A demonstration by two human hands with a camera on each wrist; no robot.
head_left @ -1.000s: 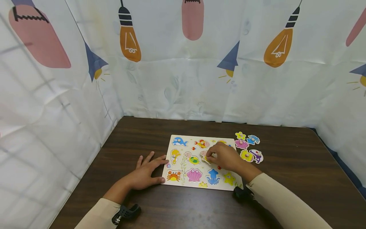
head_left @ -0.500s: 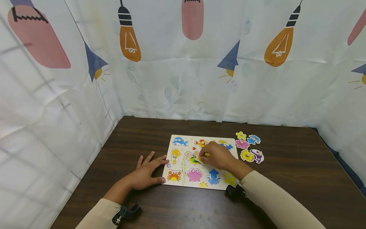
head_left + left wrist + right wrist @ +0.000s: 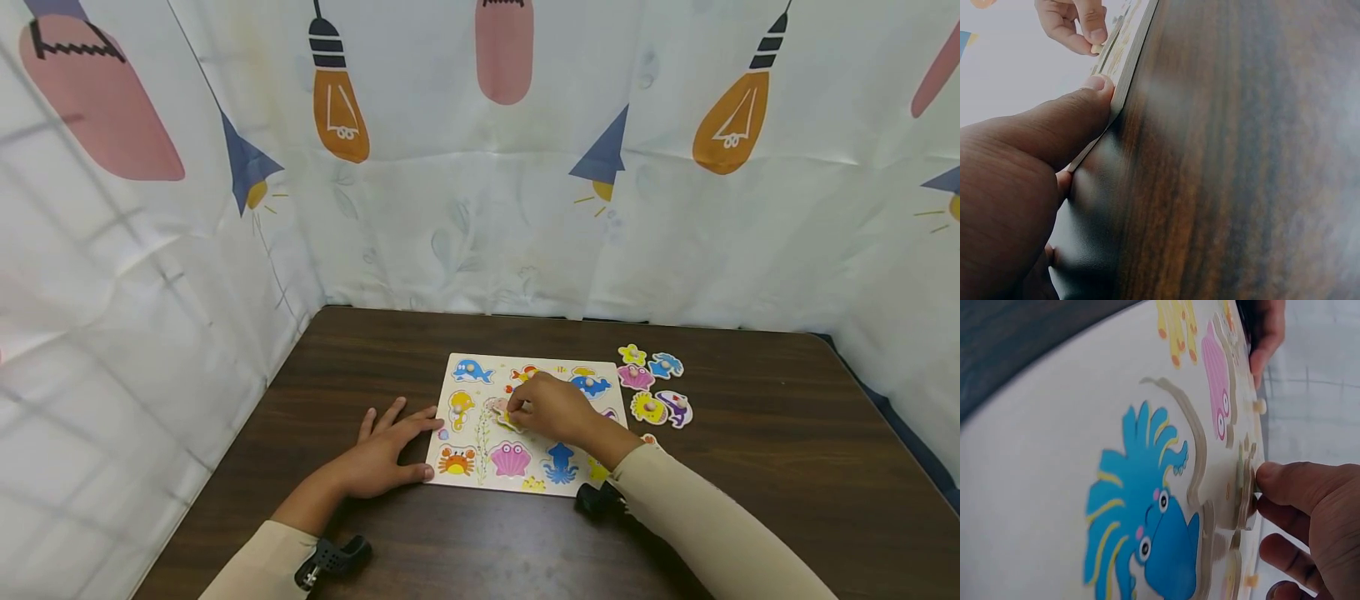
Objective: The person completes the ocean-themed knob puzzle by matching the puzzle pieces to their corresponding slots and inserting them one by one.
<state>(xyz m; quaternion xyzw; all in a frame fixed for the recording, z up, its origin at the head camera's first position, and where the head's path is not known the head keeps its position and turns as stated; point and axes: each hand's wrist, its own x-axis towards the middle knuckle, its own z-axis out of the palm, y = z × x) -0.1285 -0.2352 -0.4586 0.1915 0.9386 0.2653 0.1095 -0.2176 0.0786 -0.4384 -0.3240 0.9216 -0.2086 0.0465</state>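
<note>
A pale puzzle board printed with sea animals lies on the dark table. My left hand rests at its left edge with fingers spread, and in the left wrist view the thumb touches the board's edge. My right hand pinches a turtle puzzle piece over the turtle picture, which is mostly covered. In the right wrist view, thumb and finger grip this piece, seen nearly edge-on. Nearby are the pink shell picture and the blue squid picture.
Right of the board lie loose pieces: a yellow star, a blue piece, a pink shell, a yellow round one and a purple one. Another is partly behind the right arm. A printed curtain stands behind the table.
My right hand has moved left across the board with the turtle puzzle piece, from beside the turtle picture to over it. The left hand has stayed in place.
</note>
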